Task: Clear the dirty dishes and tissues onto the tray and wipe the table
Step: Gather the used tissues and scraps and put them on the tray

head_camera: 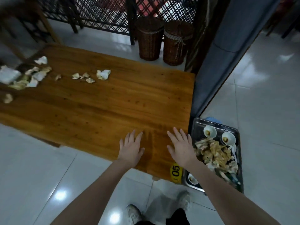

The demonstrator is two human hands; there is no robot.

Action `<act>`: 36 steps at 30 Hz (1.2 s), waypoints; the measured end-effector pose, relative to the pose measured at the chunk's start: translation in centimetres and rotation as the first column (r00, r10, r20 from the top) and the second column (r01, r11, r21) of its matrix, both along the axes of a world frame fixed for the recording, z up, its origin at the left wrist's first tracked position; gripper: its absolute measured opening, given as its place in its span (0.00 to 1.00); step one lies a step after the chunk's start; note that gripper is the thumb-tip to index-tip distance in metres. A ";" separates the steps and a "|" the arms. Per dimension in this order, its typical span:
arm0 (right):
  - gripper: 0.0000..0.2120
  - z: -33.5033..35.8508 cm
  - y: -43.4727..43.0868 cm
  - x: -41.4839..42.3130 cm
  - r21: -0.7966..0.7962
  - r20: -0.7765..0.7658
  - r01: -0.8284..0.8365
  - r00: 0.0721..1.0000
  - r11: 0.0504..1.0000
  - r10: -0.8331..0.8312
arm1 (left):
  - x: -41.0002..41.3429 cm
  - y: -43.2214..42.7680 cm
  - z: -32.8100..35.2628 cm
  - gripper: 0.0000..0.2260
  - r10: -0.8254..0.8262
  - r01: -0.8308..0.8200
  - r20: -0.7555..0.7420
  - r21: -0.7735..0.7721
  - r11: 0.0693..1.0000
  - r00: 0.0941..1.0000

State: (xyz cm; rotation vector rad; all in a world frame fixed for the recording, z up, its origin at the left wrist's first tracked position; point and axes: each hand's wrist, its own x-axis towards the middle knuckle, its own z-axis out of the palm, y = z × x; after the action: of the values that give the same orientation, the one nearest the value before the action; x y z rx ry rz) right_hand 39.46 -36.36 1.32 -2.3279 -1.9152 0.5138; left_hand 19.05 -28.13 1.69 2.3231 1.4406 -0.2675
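left hand [130, 147] and right hand [180, 147] with fingers spread, holding nothing, at the near edge of the wooden table [97, 103], metal tray [199, 127] beside the table's right corner bearing soiled tissues [214, 153] and two small bowls [209, 131], crumpled tissues [103, 74] on the table's far left, wicker baskets [150, 41] beyond it

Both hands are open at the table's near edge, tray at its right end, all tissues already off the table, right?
No. The head view shows crumpled tissues lying on the far left of the table; the rest holds.
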 end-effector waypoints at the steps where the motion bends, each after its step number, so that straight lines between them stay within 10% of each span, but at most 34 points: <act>1: 0.27 0.1 0.6 -1.4 -0.006 0.005 -0.011 1.000 1.000 0.011 | -1.5 0.3 0.1 0.28 0.018 -0.018 -0.001 0.007 1.000 1.000; 23: 0.27 0.9 16.0 -23.3 0.007 -0.021 -0.311 0.950 0.950 0.311 | -25.2 7.8 2.1 0.28 0.374 -0.377 0.044 0.083 0.922 0.926; 36: 0.27 -0.9 28.7 -26.5 -0.057 -0.069 -0.213 0.975 0.975 0.209 | -29.6 22.1 1.6 0.28 0.354 -0.352 -0.025 0.056 0.934 0.935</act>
State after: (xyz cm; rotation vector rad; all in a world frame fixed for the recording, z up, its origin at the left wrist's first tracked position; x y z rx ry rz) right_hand 12.94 -7.63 0.45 -2.1268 -2.1590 0.6680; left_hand -10.54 -6.06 3.31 2.0530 1.8654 -0.1692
